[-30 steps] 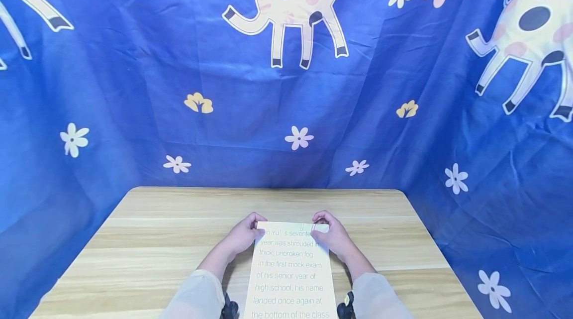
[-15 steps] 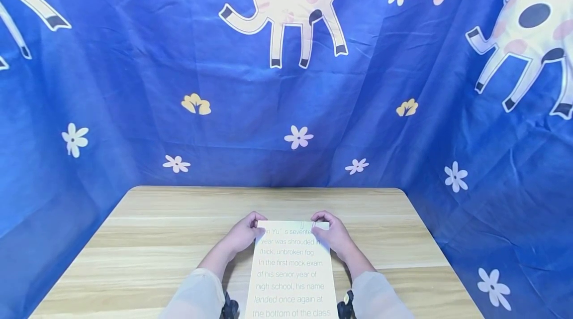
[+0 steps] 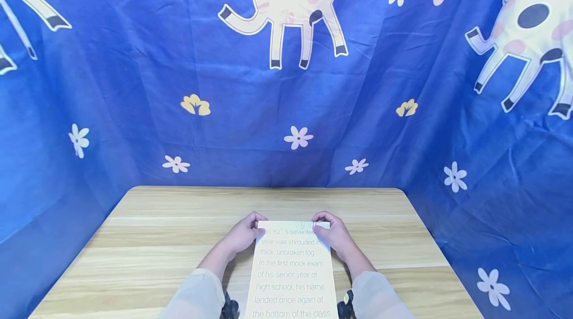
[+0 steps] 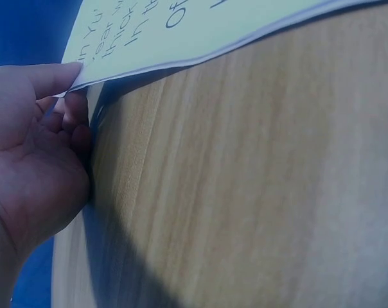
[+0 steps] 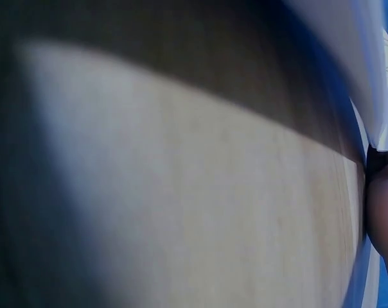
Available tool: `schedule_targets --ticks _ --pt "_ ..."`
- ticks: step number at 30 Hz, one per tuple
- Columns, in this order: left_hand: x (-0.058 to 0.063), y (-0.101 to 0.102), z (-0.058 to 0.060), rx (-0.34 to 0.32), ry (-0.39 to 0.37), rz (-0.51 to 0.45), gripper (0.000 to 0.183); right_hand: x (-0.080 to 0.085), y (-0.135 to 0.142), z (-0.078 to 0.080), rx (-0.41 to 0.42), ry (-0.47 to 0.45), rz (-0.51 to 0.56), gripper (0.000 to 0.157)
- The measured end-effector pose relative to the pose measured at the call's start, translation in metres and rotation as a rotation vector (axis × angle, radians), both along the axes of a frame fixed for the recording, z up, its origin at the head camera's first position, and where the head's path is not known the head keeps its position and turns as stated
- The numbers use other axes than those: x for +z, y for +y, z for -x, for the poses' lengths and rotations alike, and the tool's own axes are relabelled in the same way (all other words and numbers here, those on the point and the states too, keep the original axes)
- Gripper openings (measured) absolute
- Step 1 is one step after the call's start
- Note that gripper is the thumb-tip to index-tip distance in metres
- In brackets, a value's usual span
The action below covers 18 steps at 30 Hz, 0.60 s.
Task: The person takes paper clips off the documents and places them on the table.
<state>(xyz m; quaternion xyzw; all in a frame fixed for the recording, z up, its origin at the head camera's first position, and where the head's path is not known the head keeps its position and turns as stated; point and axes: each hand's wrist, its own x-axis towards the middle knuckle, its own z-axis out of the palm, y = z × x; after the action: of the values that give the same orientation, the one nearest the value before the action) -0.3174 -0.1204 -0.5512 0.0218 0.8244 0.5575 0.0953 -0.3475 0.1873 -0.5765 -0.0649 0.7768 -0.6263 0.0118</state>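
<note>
Several printed sheets of paper (image 3: 291,269) lie stacked, long side toward me, at the front middle of the head view. My left hand (image 3: 241,234) pinches their top left corner, thumb above and fingers beneath. At the top right corner, my right hand (image 3: 335,237) pinches the sheets. A thin paper clip (image 3: 303,225) shows on the top edge, just left of the right thumb. In the left wrist view, my left hand (image 4: 40,135) grips the corner of the sheets (image 4: 142,38), which are raised off the table. The right wrist view catches only part of my right hand (image 5: 387,205).
A light wooden table (image 3: 179,209) extends under and around the paper. Blue curtains (image 3: 224,145) printed with cows and flowers hang behind it and on both sides. Dark wrist straps (image 3: 344,306) sit at the sleeves.
Both hands keep their grip on the paper, in nearly the same place. The printed curtain at the far left has shifted slightly.
</note>
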Motion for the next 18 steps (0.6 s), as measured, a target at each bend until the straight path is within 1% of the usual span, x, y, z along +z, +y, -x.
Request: schedule_targets --ticks 4,10,13,18 --pt "-0.0005 0.0000 -0.0001 -0.001 0.002 0.000 0.022 0.0014 -0.0005 -0.0010 -0.015 -0.008 -0.002 0.020" --pt "0.0001 0.0001 0.0004 -0.005 -0.008 0.005 0.022 0.0034 -0.0007 -0.0021 -0.025 -0.028 0.025 0.022" --pt "0.0000 0.0002 -0.0001 -0.007 -0.009 0.008 0.022 0.0028 -0.0003 -0.0014 -0.040 -0.022 0.028 0.022" --pt "-0.0002 0.0001 -0.0008 0.001 -0.010 0.005 0.022 0.0001 0.0031 0.0008 -0.049 -0.055 0.106 0.022"
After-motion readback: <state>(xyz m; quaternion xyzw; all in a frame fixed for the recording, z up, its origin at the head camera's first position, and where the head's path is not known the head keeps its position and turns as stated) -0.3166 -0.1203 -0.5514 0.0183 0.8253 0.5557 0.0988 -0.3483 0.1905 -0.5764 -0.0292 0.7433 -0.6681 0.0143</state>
